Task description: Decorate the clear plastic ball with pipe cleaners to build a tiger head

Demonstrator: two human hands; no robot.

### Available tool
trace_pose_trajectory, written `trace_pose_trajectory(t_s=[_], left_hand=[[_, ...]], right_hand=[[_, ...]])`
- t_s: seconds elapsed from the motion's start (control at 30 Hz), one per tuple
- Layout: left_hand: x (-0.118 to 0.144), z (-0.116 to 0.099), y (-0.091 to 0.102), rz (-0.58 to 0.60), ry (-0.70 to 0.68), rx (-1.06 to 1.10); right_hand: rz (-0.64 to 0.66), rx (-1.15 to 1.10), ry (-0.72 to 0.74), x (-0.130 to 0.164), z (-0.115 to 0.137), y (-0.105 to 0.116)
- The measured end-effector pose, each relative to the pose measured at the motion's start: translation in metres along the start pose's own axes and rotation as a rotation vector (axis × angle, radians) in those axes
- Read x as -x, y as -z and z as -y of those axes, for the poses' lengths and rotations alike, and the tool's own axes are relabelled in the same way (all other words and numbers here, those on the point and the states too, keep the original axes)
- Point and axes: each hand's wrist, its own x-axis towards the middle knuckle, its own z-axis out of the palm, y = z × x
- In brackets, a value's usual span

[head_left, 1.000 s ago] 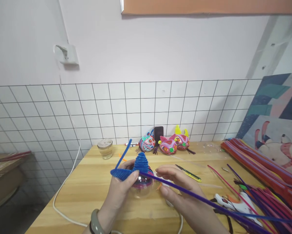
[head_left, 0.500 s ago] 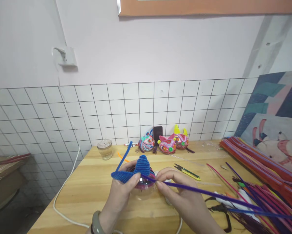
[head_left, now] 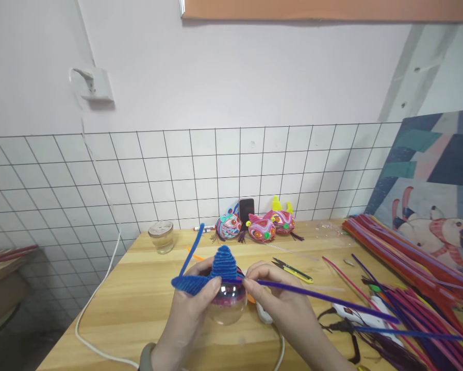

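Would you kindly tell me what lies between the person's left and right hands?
In the head view, the partly clear ball and blue fuzzy peak lie between left hand and right hand, purple strip crossing too.

Glass [head_left: 161, 238] at back left of desk [head_left: 119, 314], phone [head_left: 246, 210] upright near tiles [head_left: 202, 167], socket [head_left: 102, 85] on wall [head_left: 231, 77], picture [head_left: 428, 193] rightward.

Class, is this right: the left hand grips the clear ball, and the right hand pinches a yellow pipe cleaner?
The colour is wrong: the right hand pinches a purple pipe cleaner, as the head view shows. The left hand does grip the clear ball.
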Motion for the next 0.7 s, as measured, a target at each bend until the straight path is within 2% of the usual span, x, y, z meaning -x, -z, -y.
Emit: trace_pose_trajectory(t_s=[0.23,0.7], left_hand=[[0.0005,-0.0034,-0.0019,0.035,0.003,-0.042],[-0.0005,-0.0013,0.0004,0.06,0.075,0.013]], right_hand=[[-0.028,0.029,0.001,0.0004,-0.0026,-0.0011],[-0.049,-0.02,-0.022,-0.0023,-0.0028,-0.0029]])
